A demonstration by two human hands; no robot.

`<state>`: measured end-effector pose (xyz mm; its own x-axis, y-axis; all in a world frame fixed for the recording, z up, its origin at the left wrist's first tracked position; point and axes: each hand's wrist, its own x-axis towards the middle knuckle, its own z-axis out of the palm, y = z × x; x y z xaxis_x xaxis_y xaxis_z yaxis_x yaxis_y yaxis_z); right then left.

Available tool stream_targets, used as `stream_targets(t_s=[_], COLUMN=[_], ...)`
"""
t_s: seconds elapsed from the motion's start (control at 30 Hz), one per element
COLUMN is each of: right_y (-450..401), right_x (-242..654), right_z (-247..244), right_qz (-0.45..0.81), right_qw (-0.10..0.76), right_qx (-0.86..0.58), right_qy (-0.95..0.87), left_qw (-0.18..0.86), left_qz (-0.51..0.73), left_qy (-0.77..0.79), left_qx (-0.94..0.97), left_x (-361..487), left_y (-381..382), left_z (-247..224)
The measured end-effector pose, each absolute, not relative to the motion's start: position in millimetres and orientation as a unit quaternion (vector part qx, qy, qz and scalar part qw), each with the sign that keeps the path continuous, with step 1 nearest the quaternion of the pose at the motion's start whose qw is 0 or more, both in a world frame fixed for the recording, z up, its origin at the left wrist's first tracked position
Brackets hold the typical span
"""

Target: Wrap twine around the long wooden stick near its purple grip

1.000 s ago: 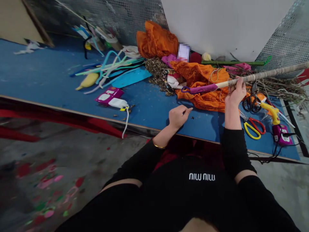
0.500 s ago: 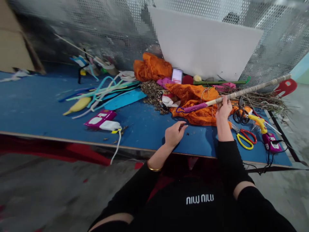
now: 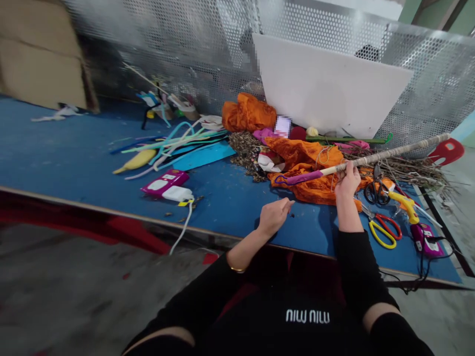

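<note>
My right hand [image 3: 348, 182] is closed round a long stick [image 3: 386, 155], which slants up to the right above the table. Pale cord winds round the stick, and its lower left end is wrapped in purple material with a dark blue loop. Beneath it lies crumpled orange cloth [image 3: 304, 148]. My left hand [image 3: 274, 216] is closed in a pinch over the blue table [image 3: 222, 212], left of the stick and apart from it; whether anything is between its fingertips is too small to tell.
Red-and-yellow scissors [image 3: 386, 231], black scissors [image 3: 376, 190] and a yellow glue gun [image 3: 406, 203] lie at the right. Twigs [image 3: 419, 170] lie behind them. Leftward are a purple packet [image 3: 165, 183], coloured strips [image 3: 178, 141] and a yellow banana-shaped object [image 3: 137, 160]. A white board [image 3: 330, 84] leans behind.
The camera view has shifted, so the table sits lower and further right. The fingers of my left hand have drawn together. My right hand still grips the stick.
</note>
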<state>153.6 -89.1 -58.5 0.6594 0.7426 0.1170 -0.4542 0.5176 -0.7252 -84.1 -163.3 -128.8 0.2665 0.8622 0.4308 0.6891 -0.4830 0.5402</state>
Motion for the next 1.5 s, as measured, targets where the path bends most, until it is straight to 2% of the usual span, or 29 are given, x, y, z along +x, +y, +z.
stream_targets(t_s=[0.2,0.33,0.5,0.67,1.17,1.33,1.5], right_y=[-92.6,-96.3,-90.3,-86.8,-87.6,-90.0,-97.1], right_x=[149.9,150.1,137.5,114.4,103.1,96.8,93.7], right_z=[-56.3,-45.8,-18.7,-2.0,-14.1,-11.0,-5.5], right_qz=[0.355,0.347,0.300,0.278,0.317,0.332,0.385], right_qw=[0.846,0.841,0.842,0.819,0.781,0.785,0.795], right_qx=[-0.339,-0.350,-0.320,-0.345,-0.386,-0.381,-0.354], right_qy=[-0.210,-0.223,-0.315,-0.365,-0.375,-0.358,-0.307], left_qw=[0.094,0.044,0.051,0.082,0.060,0.107,0.206], left_qz=[0.394,0.508,0.496,0.470,0.431,0.447,0.478], left_qy=[0.461,0.421,0.414,0.421,0.414,0.423,0.425], left_qx=[0.790,0.750,0.761,0.771,0.800,0.781,0.741], left_x=[-57.1,-29.5,-16.1,-27.9,-30.6,-31.3,-35.2], left_y=[-140.6,-105.7,-81.0,-85.9,-86.1,-87.4,-86.5], left_z=[-88.1,-49.2,-23.0,-22.9,-39.8,-35.8,-28.2])
